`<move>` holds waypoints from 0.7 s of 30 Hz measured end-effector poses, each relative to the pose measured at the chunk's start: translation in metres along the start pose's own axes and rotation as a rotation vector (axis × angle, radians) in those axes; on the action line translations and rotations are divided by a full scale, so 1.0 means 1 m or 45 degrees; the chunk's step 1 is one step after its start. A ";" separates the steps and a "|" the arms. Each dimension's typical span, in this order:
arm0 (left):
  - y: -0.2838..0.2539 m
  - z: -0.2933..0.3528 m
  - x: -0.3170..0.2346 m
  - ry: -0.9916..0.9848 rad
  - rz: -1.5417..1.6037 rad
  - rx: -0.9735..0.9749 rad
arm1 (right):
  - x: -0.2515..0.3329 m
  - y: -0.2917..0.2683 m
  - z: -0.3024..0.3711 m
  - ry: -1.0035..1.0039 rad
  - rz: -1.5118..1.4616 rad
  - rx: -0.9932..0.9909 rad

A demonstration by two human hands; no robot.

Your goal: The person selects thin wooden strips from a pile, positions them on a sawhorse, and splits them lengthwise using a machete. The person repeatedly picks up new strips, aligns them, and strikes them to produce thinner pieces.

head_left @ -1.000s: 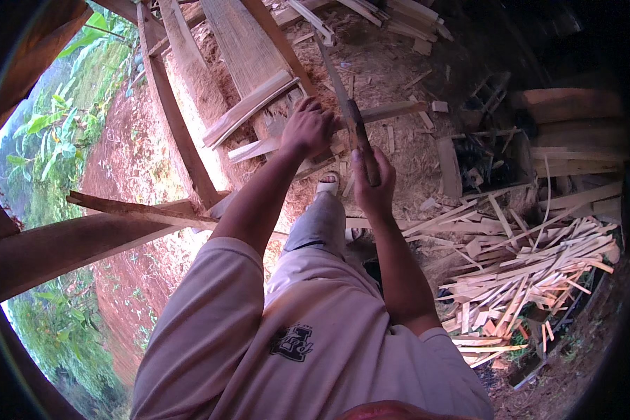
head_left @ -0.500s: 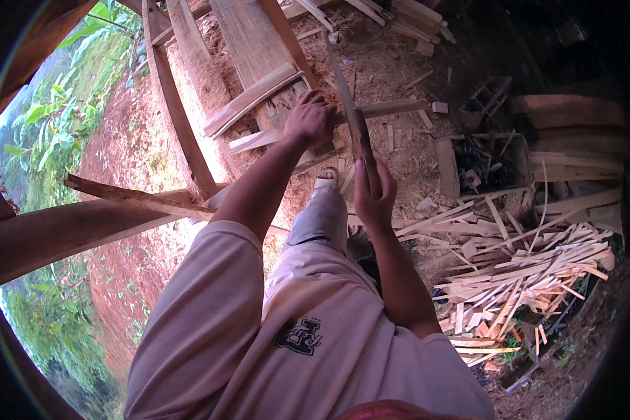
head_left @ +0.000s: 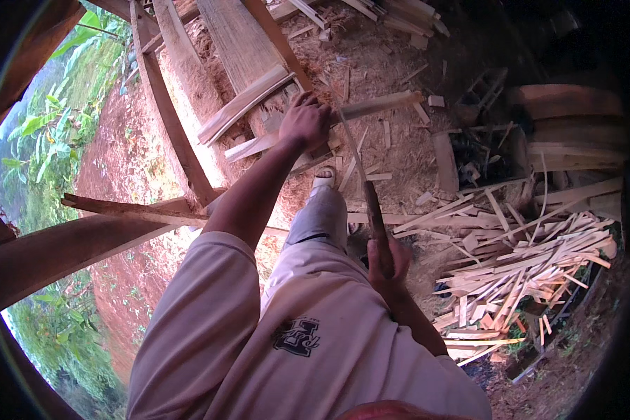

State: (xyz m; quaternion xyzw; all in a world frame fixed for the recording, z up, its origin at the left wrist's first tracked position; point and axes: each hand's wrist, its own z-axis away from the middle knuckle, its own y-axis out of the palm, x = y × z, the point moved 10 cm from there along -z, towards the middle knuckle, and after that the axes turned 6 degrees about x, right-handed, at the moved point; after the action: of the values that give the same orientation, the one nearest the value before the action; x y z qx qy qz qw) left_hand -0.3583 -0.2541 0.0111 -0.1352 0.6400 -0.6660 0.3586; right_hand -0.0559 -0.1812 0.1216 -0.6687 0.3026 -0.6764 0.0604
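Observation:
My left hand (head_left: 305, 122) is closed around the middle of a wooden strip (head_left: 381, 105), which lies crosswise and sticks out on both sides of it. Low on the right, close to my body, my right hand (head_left: 389, 260) grips the long dark wooden handle of a machete (head_left: 373, 203). Its thin pale blade points up and away, with the tip overlapping the strip just right of my left hand. I cannot tell whether blade and wood touch. Just left of the left hand, a short board (head_left: 241, 108) lies across a wide plank (head_left: 234, 42).
A large heap of split wood strips (head_left: 525, 273) covers the ground at right. Behind it stands a wooden box (head_left: 446, 162) with dark contents. Timber posts and a beam (head_left: 84, 241) cross the left side, beside a reddish earth slope. Shavings litter the ground (head_left: 378, 66).
My right hand has drawn the machete down and back toward my body, so the blade tip came from beyond the strip to beside it. My left hand stays about where it was.

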 end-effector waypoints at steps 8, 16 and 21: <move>0.002 -0.001 0.004 -0.010 0.051 -0.027 | -0.027 -0.004 -0.002 0.261 -0.103 0.104; -0.002 0.002 -0.002 0.047 0.003 -0.056 | -0.024 0.009 -0.070 0.010 -0.159 -0.055; -0.001 0.000 -0.002 0.028 0.020 0.006 | -0.027 0.045 -0.124 0.082 -0.446 0.001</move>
State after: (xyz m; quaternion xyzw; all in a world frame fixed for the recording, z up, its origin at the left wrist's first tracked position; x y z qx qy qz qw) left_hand -0.3574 -0.2528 0.0124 -0.1221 0.6433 -0.6662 0.3570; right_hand -0.1843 -0.1634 0.0856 -0.6892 0.1831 -0.6978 -0.0677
